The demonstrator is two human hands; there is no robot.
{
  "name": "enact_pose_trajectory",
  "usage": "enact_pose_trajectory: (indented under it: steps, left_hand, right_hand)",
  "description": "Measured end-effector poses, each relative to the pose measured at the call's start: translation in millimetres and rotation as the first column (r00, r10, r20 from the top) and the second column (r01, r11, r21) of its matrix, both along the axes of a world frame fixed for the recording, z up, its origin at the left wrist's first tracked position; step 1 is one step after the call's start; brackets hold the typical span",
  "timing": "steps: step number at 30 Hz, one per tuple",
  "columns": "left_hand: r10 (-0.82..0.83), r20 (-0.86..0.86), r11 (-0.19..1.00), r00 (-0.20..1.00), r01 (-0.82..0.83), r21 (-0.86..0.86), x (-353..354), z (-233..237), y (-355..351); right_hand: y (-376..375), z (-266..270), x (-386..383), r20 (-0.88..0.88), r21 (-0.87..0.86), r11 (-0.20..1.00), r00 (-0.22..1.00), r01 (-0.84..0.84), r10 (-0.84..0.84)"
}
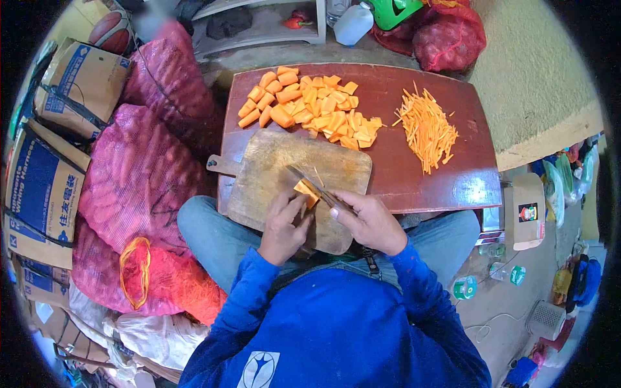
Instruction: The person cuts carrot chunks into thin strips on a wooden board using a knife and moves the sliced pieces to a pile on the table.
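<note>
Left hand [283, 229] pinching orange carrot chunk [305, 190], knife [301, 176]

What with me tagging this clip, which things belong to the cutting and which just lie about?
In the job: left hand, right hand, knife, carrot piece, cutting board, carrot chunks, carrot strips, low table.
Lying about: mesh sacks, cardboard boxes, white jug, small bottles.

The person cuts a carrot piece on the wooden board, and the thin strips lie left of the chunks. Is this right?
No. The head view shows the thin strips lying right of the chunks; the carrot piece is indeed cut on the wooden board.
</note>
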State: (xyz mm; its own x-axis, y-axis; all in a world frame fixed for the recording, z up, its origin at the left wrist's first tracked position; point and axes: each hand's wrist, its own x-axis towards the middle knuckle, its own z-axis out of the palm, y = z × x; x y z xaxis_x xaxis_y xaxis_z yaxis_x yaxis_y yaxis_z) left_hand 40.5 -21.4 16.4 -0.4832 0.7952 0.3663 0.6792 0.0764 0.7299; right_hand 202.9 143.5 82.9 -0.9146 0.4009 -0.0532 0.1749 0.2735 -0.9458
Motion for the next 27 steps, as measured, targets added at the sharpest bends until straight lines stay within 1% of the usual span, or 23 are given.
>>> enact_pose_trajectory:
  steps: [1, 2, 3, 4, 5, 7, 10, 11, 12, 14, 15, 16, 18, 19, 21, 22, 24, 25, 27]
  left_hand:
    - [0.006, 0.001, 1.0, 1.0, -0.006, -0.004, -1, -4, 0]
    - [-0.002, -0.051, 1.0, 0.999, 0.003, 0.009, -2, -9, 3]
    - [-0.01, -0.102, 1.0, 0.995, 0.013, 0.025, -2, -10, 5]
    - [-0.005, -0.1, 1.0, 0.995, 0.008, 0.028, -2, -9, 5]
    - [-0.014, -0.12, 1.0, 0.993, 0.015, 0.007, -3, -8, 6]
    - [-0.025, -0.136, 1.0, 0.99, 0.023, -0.015, -4, -8, 6]
    - [-0.037, -0.16, 0.999, 0.986, 0.04, 0.02, -7, -9, 10]
    - [-0.044, -0.211, 0.999, 0.977, 0.049, 0.021, -7, -9, 10]
    - [-0.05, -0.26, 0.998, 0.964, 0.057, 0.02, -8, -7, 10]
    - [-0.079, -0.262, 0.997, 0.962, 0.082, 0.002, -9, -4, 9]
    - [-0.108, -0.27, 0.994, 0.957, 0.108, -0.015, -10, -4, 9]
    - [-0.106, -0.264, 0.994, 0.959, 0.106, -0.013, -11, -5, 8]
    - [-0.137, -0.3, 0.99, 0.944, 0.123, -0.065, -13, -8, 6]
    - [-0.132, -0.296, 0.991, 0.946, 0.119, -0.062, -13, -8, 6]
    - [-0.133, -0.304, 0.988, 0.943, 0.104, -0.11, -12, -9, 4]
    - [-0.13, -0.298, 0.989, 0.946, 0.101, -0.111, -12, -10, 3]
    - [-0.133, -0.268, 0.988, 0.954, 0.106, -0.113, -12, -10, 3]
    - [-0.131, -0.266, 0.988, 0.955, 0.105, -0.111, -12, -10, 4]
    - [-0.09, -0.277, 0.995, 0.957, 0.076, -0.061, -9, -8, 7]
  right_hand:
    - [0, 2, 0, -0.026, -0.01, 1.0, 1.0, -0.006, 0.006]
    - [-1, 3, 1, -0.025, -0.011, 1.0, 1.0, -0.012, 0.012]
    - [-3, 4, 4, -0.043, 0.041, 0.999, 0.999, 0.008, -0.006]
    - [-4, 5, 8, -0.062, 0.094, 0.995, 0.998, 0.028, -0.023]
    - [-5, 7, 13, -0.06, 0.097, 0.995, 0.998, 0.025, -0.019]
    - [-12, 11, 23, -0.034, 0.164, 0.986, 0.999, 0.025, -0.02]
    - [-23, 13, 33, -0.024, 0.153, 0.988, 1.0, -0.015, 0.019]
    - [-26, 12, 38, 0.024, 0.182, 0.982, 0.998, -0.054, 0.05]
    - [-30, 13, 41, 0.031, 0.181, 0.982, 0.998, -0.055, 0.05]
    - [-38, 19, 46, 0.132, 0.23, 0.971, 0.991, -0.058, 0.027]
    - [-40, 24, 47, 0.161, 0.266, 0.961, 0.986, -0.077, 0.035]
    - [-42, 27, 47, 0.167, 0.267, 0.96, 0.985, -0.081, 0.037]
    - [-42, 32, 46, 0.214, 0.32, 0.941, 0.976, -0.112, 0.044]
    - [-41, 35, 41, 0.218, 0.322, 0.94, 0.975, -0.118, 0.047]
    - [-39, 40, 25, 0.285, 0.269, 0.957, 0.958, -0.111, 0.031]
    - [-37, 34, 17, 0.291, 0.266, 0.957, 0.956, -0.116, 0.035]
    - [-29, 15, -2, 0.248, 0.285, 0.945, 0.965, -0.158, 0.086]
    - [-26, 13, -11, 0.205, 0.277, 0.949, 0.974, -0.15, 0.094]
    - [-19, 8, -19, 0.215, 0.271, 0.951, 0.972, -0.151, 0.093]
